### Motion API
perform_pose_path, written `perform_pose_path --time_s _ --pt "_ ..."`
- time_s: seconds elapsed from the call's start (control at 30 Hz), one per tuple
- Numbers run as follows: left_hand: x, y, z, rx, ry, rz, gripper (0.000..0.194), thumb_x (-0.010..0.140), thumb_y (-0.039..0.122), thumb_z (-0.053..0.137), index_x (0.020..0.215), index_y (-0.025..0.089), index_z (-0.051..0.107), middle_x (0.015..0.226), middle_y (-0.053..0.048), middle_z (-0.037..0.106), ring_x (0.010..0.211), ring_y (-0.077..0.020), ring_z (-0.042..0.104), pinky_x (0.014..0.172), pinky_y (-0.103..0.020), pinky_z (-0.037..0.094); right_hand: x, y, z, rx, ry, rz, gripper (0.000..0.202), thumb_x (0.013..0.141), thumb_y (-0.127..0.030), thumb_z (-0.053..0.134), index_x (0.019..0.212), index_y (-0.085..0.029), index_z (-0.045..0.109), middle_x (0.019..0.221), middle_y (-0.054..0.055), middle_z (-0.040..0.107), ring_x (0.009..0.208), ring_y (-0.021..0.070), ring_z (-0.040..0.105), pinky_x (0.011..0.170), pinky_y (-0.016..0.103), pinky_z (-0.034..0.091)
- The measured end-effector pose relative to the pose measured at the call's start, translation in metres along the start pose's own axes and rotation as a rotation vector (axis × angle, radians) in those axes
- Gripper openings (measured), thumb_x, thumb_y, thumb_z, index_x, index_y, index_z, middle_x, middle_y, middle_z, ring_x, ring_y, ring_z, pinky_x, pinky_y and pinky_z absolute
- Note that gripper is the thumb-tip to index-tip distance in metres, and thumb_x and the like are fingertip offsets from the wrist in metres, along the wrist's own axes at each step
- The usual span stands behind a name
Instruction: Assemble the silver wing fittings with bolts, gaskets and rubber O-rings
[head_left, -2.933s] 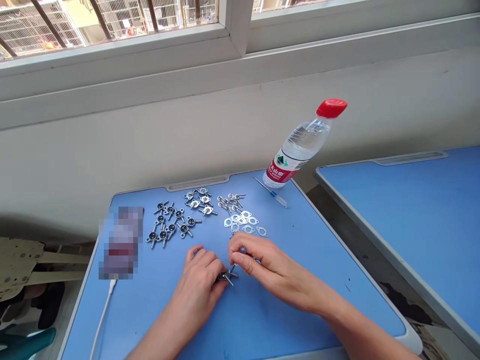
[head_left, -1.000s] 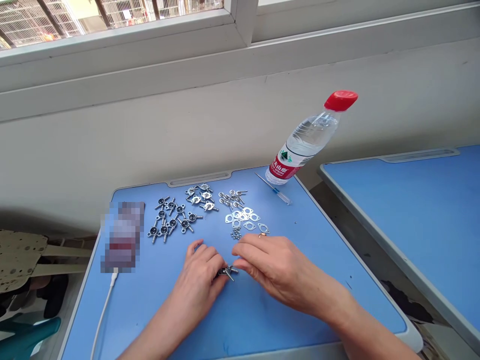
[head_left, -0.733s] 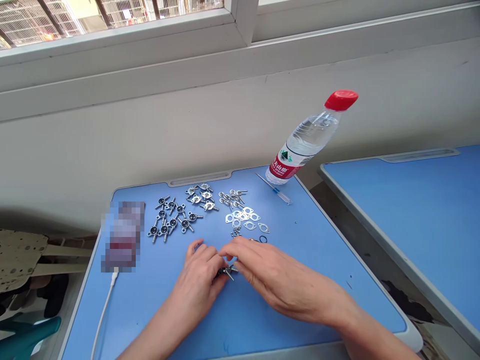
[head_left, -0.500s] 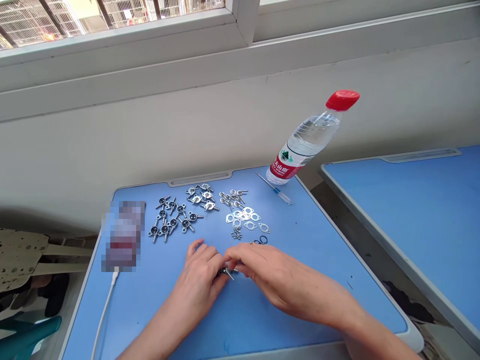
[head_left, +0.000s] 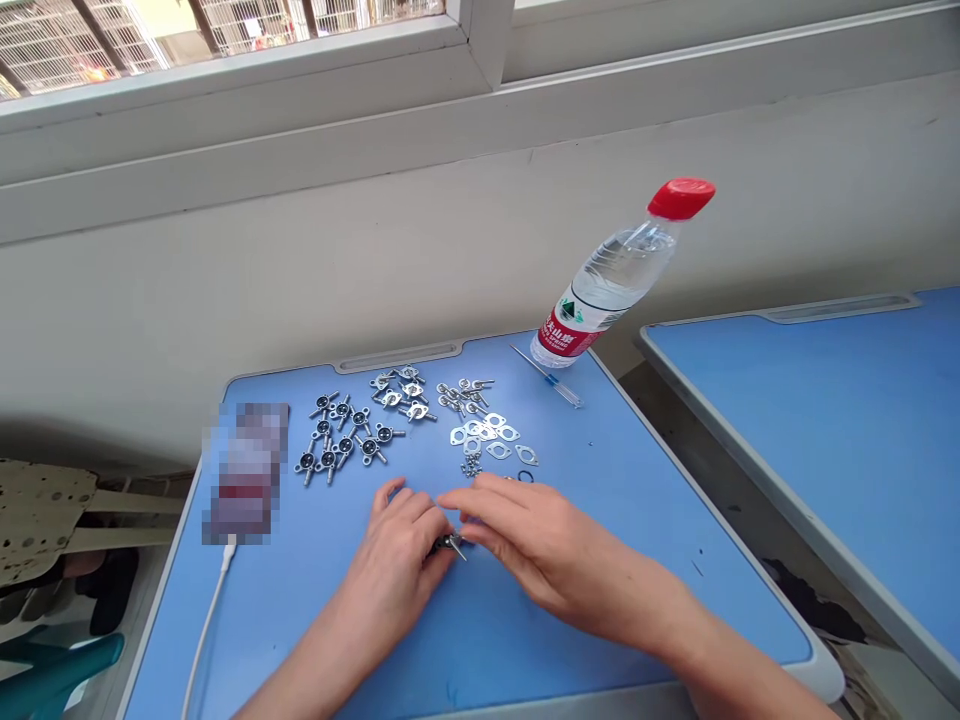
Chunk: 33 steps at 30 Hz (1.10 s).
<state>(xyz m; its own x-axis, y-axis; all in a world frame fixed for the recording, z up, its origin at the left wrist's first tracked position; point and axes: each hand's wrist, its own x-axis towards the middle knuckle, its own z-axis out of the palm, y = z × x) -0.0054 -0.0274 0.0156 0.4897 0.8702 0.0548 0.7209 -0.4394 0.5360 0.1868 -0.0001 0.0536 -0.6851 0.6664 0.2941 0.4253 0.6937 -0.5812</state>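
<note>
My left hand [head_left: 405, 540] is closed around a small dark and silver metal fitting [head_left: 448, 542] just above the blue table. A thin metal pin sticks out of the fitting toward me; the rest is mostly covered by fingers. Over it reaches my right hand [head_left: 525, 535], fingers stretched and thumb apart from them. Whether its fingertips touch the fitting I cannot tell. Beyond the hands lie a pile of tiny screws [head_left: 471, 464], flat oval metal plates [head_left: 498, 451] and a black ring [head_left: 526, 477], partly covered by my right hand.
Several dark-centred metal fittings [head_left: 345, 447] lie at the left, plated ones [head_left: 412, 390] behind, small stemmed parts [head_left: 461, 395] beside them. A screwdriver [head_left: 553, 381] and water bottle [head_left: 600, 290] stand near the back edge. A blurred phone-like object [head_left: 247, 470] with a white cable is left.
My right hand's fingers have straightened and spread from their pinch at the fitting. My left hand has stayed in place with the fitting.
</note>
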Motion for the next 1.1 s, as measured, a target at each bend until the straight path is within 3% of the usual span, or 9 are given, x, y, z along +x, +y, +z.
perform_pose_path --time_s 0.13,0.2,0.37,0.43,0.6,0.8,1.0,1.1 --pt "0.000 0.001 -0.001 0.012 -0.024 -0.009 0.017 0.083 0.004 0.060 0.084 0.021 0.056 0.081 0.002 0.061 0.082 -0.0175 0.060 0.105 -0.053 0.038 0.000 0.005 0.006 -0.100 0.134 -0.061 0.031 0.103 -0.020 0.035 0.097 -0.014 0.065 0.067 0.003 0.059 0.056 0.0137 0.049 0.051 0.027 0.036" --pt "0.000 0.000 0.000 0.017 -0.021 -0.005 0.018 0.083 0.003 0.059 0.082 0.021 0.055 0.080 0.002 0.060 0.080 -0.0170 0.060 0.105 -0.053 0.038 0.000 0.004 0.004 -0.152 0.095 -0.069 0.032 0.103 -0.020 0.035 0.096 -0.014 0.065 0.065 0.003 0.058 0.055 0.0142 0.048 0.049 0.028 0.035" --pt "0.000 -0.001 0.001 -0.010 0.010 0.015 0.015 0.085 0.007 0.058 0.084 0.022 0.056 0.082 0.001 0.063 0.082 -0.0178 0.061 0.105 -0.054 0.038 -0.002 -0.003 -0.008 -0.106 -0.025 -0.015 0.037 0.096 -0.008 0.028 0.115 -0.015 0.060 0.090 0.009 0.065 0.074 0.0175 0.058 0.058 0.029 0.046" --pt "0.000 -0.001 0.001 -0.009 0.002 0.005 0.015 0.085 0.007 0.059 0.086 0.022 0.057 0.083 0.002 0.063 0.082 -0.0177 0.061 0.105 -0.055 0.038 -0.002 -0.002 -0.009 -0.066 -0.014 -0.040 0.039 0.096 -0.005 0.028 0.112 -0.016 0.062 0.081 0.006 0.064 0.069 0.0157 0.056 0.057 0.027 0.045" --pt "-0.001 -0.001 0.001 0.010 -0.002 0.002 0.017 0.083 0.006 0.060 0.078 0.021 0.054 0.078 0.003 0.059 0.077 -0.0162 0.059 0.104 -0.053 0.040 -0.001 0.003 -0.002 -0.164 0.131 -0.081 0.033 0.104 -0.023 0.035 0.094 -0.014 0.065 0.065 0.003 0.059 0.057 0.0138 0.049 0.050 0.027 0.036" --pt "0.000 0.000 0.001 0.000 -0.023 -0.011 0.018 0.081 0.004 0.064 0.086 0.020 0.057 0.084 0.001 0.061 0.084 -0.0177 0.061 0.106 -0.054 0.037 0.000 -0.002 -0.006 -0.055 0.060 -0.067 0.034 0.103 -0.015 0.030 0.108 -0.013 0.063 0.079 0.006 0.065 0.068 0.0147 0.056 0.056 0.026 0.043" --pt "0.001 0.001 0.000 0.024 -0.014 -0.004 0.019 0.082 0.003 0.061 0.080 0.020 0.054 0.077 0.003 0.057 0.077 -0.0160 0.059 0.105 -0.053 0.039 -0.001 0.001 0.001 -0.162 0.150 -0.086 0.032 0.102 -0.017 0.038 0.087 -0.015 0.066 0.063 0.002 0.057 0.056 0.0139 0.046 0.049 0.027 0.036" --pt "0.000 0.001 0.000 0.019 -0.013 -0.008 0.019 0.082 0.002 0.061 0.080 0.020 0.054 0.078 0.003 0.058 0.079 -0.0164 0.060 0.105 -0.053 0.039 -0.001 0.000 -0.002 -0.134 0.042 -0.036 0.029 0.101 -0.014 0.036 0.091 -0.015 0.064 0.078 0.006 0.061 0.063 0.0150 0.052 0.053 0.027 0.040"
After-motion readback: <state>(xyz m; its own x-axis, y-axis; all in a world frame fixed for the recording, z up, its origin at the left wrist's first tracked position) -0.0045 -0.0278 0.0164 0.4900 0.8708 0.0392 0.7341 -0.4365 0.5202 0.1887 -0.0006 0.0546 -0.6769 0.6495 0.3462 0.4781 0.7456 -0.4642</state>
